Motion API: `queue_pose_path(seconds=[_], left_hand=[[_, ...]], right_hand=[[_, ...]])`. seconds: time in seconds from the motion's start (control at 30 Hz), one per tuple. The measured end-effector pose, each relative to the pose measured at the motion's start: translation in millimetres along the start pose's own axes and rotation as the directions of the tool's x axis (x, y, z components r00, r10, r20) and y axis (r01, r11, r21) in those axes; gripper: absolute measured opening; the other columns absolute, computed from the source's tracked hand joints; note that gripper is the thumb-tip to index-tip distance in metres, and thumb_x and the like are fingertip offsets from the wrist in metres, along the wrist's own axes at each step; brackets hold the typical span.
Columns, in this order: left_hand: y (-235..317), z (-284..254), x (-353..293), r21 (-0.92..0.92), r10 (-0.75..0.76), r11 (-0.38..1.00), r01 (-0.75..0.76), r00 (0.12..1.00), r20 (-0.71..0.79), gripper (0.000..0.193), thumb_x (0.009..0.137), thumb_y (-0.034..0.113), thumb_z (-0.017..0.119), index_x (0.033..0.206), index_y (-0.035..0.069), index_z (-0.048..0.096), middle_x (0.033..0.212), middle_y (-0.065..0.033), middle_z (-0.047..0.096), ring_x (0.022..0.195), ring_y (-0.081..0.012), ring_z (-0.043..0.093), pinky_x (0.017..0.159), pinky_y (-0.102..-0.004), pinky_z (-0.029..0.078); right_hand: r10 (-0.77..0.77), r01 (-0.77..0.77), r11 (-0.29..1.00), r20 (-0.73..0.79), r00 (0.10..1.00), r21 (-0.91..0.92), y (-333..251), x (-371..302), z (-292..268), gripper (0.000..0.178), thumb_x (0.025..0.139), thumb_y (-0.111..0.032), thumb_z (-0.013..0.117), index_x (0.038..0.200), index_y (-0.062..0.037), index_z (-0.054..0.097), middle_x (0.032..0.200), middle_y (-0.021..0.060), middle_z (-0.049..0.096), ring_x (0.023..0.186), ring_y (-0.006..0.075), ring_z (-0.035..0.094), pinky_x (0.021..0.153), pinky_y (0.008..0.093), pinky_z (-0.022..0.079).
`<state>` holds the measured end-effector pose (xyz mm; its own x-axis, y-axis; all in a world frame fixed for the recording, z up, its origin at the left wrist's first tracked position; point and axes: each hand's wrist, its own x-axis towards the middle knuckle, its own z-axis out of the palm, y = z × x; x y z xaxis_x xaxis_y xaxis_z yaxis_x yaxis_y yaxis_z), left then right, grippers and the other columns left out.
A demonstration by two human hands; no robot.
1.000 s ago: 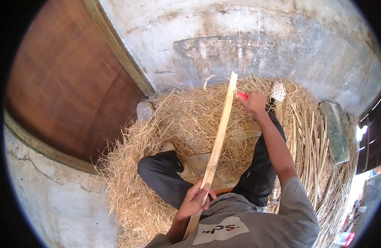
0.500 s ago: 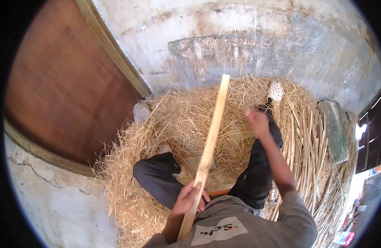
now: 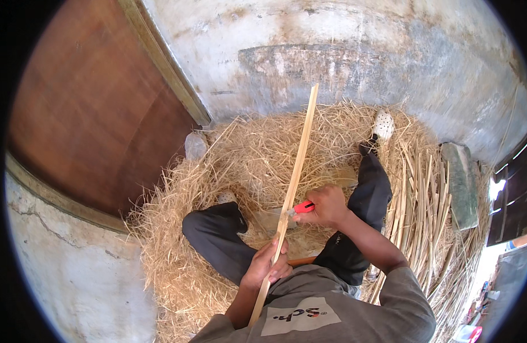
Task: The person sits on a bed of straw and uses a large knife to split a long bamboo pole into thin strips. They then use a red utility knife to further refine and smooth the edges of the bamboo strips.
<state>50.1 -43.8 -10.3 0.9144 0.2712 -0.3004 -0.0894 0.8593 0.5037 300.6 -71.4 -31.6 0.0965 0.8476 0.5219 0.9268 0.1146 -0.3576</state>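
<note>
A long, pale split-bamboo strip (image 3: 298,163) slants up and away from my lap, its lower end resting by my shirt. Low on the strip, my left hand (image 3: 267,264) is wrapped round it. My right hand (image 3: 326,206) grips a red-handled utility knife (image 3: 302,207) to the right of the strip. The knife's blade end meets the strip's edge, a little above my left hand. Most of the handle is hidden in my fist.
Straw-like shavings (image 3: 263,154) cover the floor around my legs. Thin bamboo strips (image 3: 415,200) lie at the right, beside a greenish stone slab (image 3: 461,183). A plastered wall (image 3: 355,63) rises ahead, and a brown door (image 3: 97,108) stands at the left.
My right hand has come back toward me from over the right leg, bringing the knife against the strip. The strip has turned to show a narrower face.
</note>
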Motion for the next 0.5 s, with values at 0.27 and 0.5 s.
queue_pose_path(seconds=[0.27, 0.5], left_hand=[[13, 5, -5, 0.333, 0.106, 0.942, -0.039, 0.977, -0.185, 0.037, 0.104, 0.041, 0.035, 0.094, 0.007, 0.046, 0.049, -0.0018, 0.036, 0.036, -0.0109, 0.033, 0.039, -0.0239, 0.031], [-12, -12, -23, 0.14, 0.009, 0.99, 0.021, 0.978, -0.209, 0.033, 0.104, 0.036, 0.04, 0.094, 0.006, 0.049, 0.05, -0.0024, 0.039, 0.038, -0.0117, 0.036, 0.038, -0.0241, 0.031]], right_hand=[[0.093, -0.095, 0.994, -0.043, 0.995, -0.045, 4, 13, 10, 0.066, 0.071, -0.073, 0.063, 0.055, -0.0096, 0.055, 0.048, 0.0108, 0.051, 0.047, 0.0305, 0.057, 0.048, 0.0412, 0.044], [0.474, -0.467, 0.88, 0.133, 0.87, -0.084, 47, 40, 6, 0.06, 0.081, -0.068, 0.057, 0.068, -0.0109, 0.07, 0.051, 0.0116, 0.058, 0.05, 0.0337, 0.06, 0.052, 0.0439, 0.048]])
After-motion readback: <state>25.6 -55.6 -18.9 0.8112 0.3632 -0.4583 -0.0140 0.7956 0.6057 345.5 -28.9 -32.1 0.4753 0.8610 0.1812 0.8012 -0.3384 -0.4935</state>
